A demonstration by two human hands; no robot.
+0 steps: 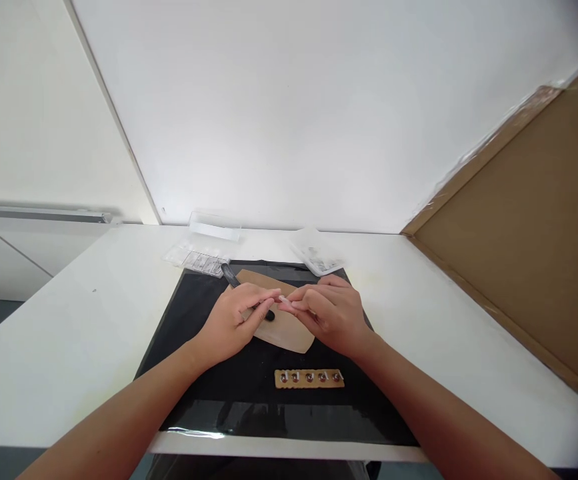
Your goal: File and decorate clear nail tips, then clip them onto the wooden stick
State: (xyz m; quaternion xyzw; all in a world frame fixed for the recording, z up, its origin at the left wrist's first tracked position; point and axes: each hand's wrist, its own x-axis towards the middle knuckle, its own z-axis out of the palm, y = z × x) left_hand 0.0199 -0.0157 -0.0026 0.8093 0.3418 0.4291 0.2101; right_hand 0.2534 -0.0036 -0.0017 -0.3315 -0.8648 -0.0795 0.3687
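A: We log the small pale pink piece (285,301) first. It sits pinched between the fingertips of both hands, held just above the tan sheet (289,333) at the middle of the black mat (193,373). It looks like an artificial nail tip; too small for us to be sure.

B: Hand states?

A: Our right hand (331,317) is narrowed to a pinch on the piece, fingers curled in. Our left hand (231,320) is also closed: fingertips meet the piece, and a dark slim tool (229,275) runs under the hand, one end showing past the knuckles and the other near the thumb. We judge it a file held in that hand.

B: How do we do this step well?

A: In our judgement: keep the pinch low over the tan sheet so a slip lands on it, brace both wrists on the mat, and work the tool in short light strokes, since the piece is tiny and likely springy.

B: Surroundings?

A: Nearer us on the mat lies a cardboard strip (309,378) with five small round items. Beyond the mat, on the white table (69,333), are a clear plastic tray (196,259), a clear box (215,225), and a clear bag (316,255).
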